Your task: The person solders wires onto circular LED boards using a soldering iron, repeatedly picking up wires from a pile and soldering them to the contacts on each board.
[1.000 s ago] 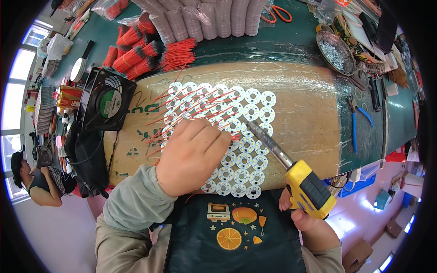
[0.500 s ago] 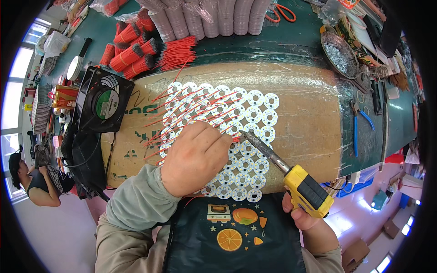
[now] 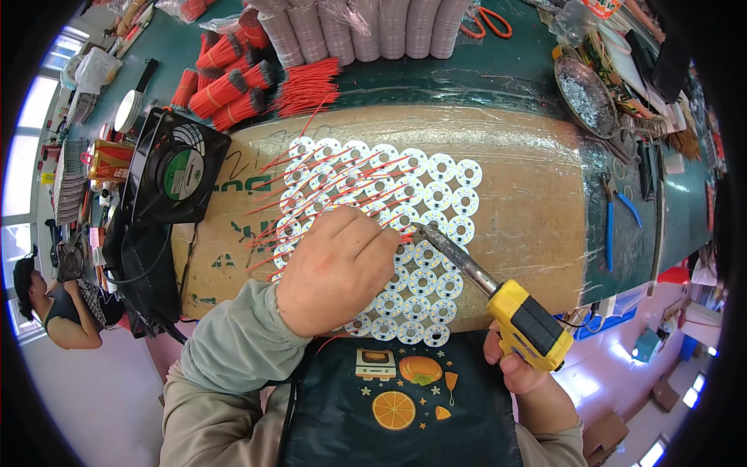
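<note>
Round white LED boards (image 3: 421,281) with centre holes lie in close rows on the cardboard sheet (image 3: 529,202). Thin red wires (image 3: 268,204) stretch from many boards in the upper left part of the grid. My left hand (image 3: 334,268) rests over the lower left boards, fingers pinched, with short red wire ends (image 3: 406,237) poking out at the fingertips. The rest of that wire is hidden under the hand. Closed around the yellow handle of a soldering iron (image 3: 532,323), my right hand (image 3: 517,367) keeps its dark tip against or just above a board beside those fingertips.
A black fan (image 3: 179,167) stands left of the boards. Behind lie bundles of red wire (image 3: 227,93), a loose wire pile (image 3: 307,87) and stacked grey discs (image 3: 366,31). To the right are blue-handled pliers (image 3: 609,233) and a round metal dish (image 3: 585,95). Another person (image 3: 58,303) sits far left.
The view has shifted slightly. Both hands and the soldering iron hold nearly the same place over the boards.
</note>
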`<state>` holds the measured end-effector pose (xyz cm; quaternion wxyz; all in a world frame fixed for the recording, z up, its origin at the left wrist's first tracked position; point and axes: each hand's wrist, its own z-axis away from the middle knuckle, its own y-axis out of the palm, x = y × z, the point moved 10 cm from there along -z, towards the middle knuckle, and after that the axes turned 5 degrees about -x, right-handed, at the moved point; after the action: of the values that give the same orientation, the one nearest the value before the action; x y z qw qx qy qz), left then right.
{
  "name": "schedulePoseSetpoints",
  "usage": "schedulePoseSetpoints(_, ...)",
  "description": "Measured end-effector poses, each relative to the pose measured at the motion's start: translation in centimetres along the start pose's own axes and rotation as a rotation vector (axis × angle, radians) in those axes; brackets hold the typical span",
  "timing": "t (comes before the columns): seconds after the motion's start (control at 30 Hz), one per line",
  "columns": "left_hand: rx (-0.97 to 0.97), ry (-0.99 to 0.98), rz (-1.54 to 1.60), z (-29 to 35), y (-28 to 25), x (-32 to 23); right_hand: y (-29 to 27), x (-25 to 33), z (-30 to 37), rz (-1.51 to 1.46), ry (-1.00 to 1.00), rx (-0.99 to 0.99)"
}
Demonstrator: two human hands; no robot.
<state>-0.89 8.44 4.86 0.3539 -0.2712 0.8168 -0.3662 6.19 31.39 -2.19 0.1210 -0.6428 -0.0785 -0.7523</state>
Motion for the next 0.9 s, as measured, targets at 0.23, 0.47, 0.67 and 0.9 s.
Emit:
schedulePoseSetpoints(0.23,0.009,0.003,-0.007,0.0,0.1,0.0,0.2,0.1,0.0,0.045,-0.021,-0.006)
schedulePoseSetpoints(0.47,0.019,-0.01,-0.007,0.2,0.2,0.2,0.2,-0.2,0.0,-0.067,-0.001,0.006)
schedulePoseSetpoints(0.67,0.033,-0.017,0.0,0.2,0.3,0.2,0.3,-1.1,0.6,-0.234,0.083,-0.002)
schedulePoseSetpoints(0.9,0.045,-0.038,0.004,0.2,0.2,0.1,0.1,-2.0,0.8,-0.214,0.159,-0.01)
